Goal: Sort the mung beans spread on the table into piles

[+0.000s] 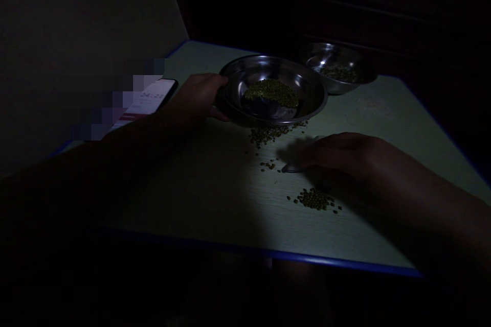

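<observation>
My left hand grips the left rim of a shiny metal bowl, thumb at the edge and fingers underneath. Small green beans lie heaped inside the bowl, which sits tilted slightly toward me. Closed, my right hand is low over the table with a small thin object with a shiny edge in its fingers; its kind is hidden by the grip and the dark. Loose beans are scattered below the bowl, and a small pile of beans lies in front of my right hand.
A second metal bowl with some beans in it stands at the back right. On the left a phone with a lit screen lies on the pale table, which has a blue edge. The room is very dark.
</observation>
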{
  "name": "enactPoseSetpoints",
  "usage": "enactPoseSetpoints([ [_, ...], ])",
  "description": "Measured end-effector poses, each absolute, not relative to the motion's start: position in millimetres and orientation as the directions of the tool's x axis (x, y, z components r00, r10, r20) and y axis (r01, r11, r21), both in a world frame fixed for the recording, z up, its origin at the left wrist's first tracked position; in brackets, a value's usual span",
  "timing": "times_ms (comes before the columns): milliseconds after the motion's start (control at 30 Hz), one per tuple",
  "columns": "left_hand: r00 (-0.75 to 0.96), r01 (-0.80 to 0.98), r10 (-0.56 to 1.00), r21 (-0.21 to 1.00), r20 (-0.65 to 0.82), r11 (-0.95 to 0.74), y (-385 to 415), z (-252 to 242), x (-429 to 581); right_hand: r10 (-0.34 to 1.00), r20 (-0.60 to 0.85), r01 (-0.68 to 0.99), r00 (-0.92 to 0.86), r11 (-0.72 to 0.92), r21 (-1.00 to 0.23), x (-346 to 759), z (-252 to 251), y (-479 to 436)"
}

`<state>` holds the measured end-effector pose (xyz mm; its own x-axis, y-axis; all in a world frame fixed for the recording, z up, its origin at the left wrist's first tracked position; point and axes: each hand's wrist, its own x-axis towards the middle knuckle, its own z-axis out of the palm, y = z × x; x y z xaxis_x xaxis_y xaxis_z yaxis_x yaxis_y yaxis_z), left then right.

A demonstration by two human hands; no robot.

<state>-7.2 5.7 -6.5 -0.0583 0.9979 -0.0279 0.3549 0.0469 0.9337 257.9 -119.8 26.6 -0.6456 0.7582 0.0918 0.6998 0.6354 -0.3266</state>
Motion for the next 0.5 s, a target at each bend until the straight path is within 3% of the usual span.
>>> enactPoseSetpoints([
  [200,-0.085,0.348,0.995,0.935,-0.046,0.073,6,-6,-5,0.762,0.037,0.685,-0.647,0.602,-0.410,264,33,-125],
  [500,-0.055,0.407,0.998,0.911,-0.038,0.057,1,0,-3,0.739,0.178,0.697,-0.650,0.672,-0.251,254,23,-125],
])
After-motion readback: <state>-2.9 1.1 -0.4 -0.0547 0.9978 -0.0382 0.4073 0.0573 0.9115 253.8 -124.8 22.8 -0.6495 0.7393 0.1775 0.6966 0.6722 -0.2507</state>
